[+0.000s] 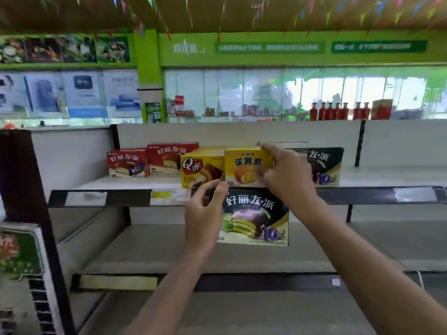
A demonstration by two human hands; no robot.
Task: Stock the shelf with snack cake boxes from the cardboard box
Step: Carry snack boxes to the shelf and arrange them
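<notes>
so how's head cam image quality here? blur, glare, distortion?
Head view: wide-angle bowing bends the shelf edge and left upright; background signage is smeared and unreadable; the windows are blown out at upper right; box print near the hands stays legible, e.g. the yellow egg-yolk pie box.

glossy cardboard boxes (249, 165), matt shelf (135, 183)

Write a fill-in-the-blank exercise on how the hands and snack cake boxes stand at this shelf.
1. The right hand grips the ____ egg-yolk pie box.
2. The left hand holds a dark box ____ the shelf edge.
3. Left of the Q box stand ____ red boxes.

Missing: yellow; below; two
</notes>
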